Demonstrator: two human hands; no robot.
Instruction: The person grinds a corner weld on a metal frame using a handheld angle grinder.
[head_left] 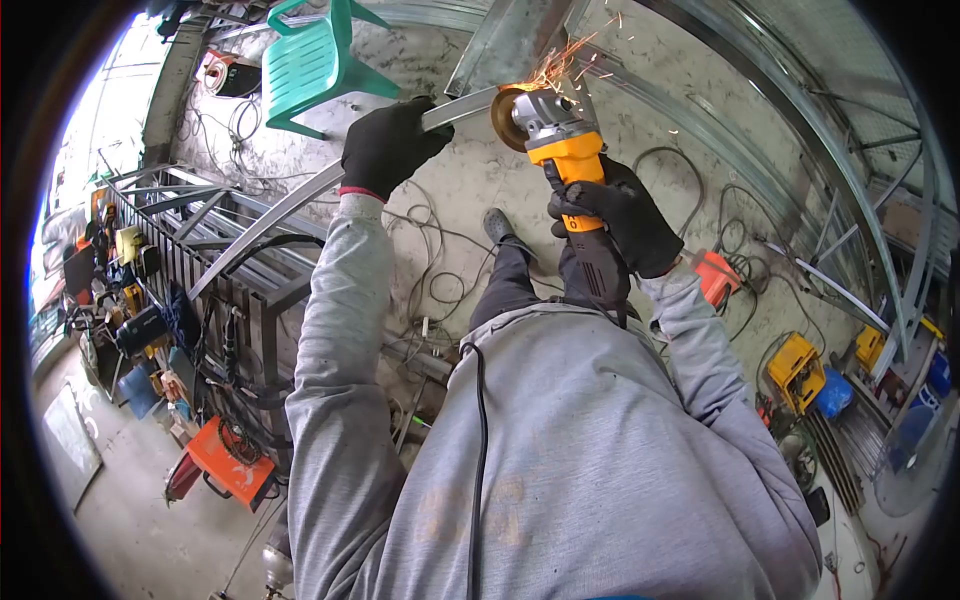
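My right hand (630, 215), in a black glove, is wrapped round the yellow and black body of an angle grinder (570, 150). The grinder's brown disc (509, 120) meets the end of a long metal bar (290, 203), and orange sparks (560, 65) fly up and away from it. My left hand (392, 148), also gloved in black, is closed round this bar a short way left of the disc. From there the bar slants down to the left, over a metal rack. Its far tip by the disc is partly hidden by the grinder.
A green plastic chair (310, 62) stands upper left. Below it is a metal rack (268, 300) loaded with tools. An orange case (228, 462) lies lower left. Cables (430, 270) trail over the floor near my feet. Metal framing (850, 150) curves along the right, with yellow equipment (796, 372) beneath.
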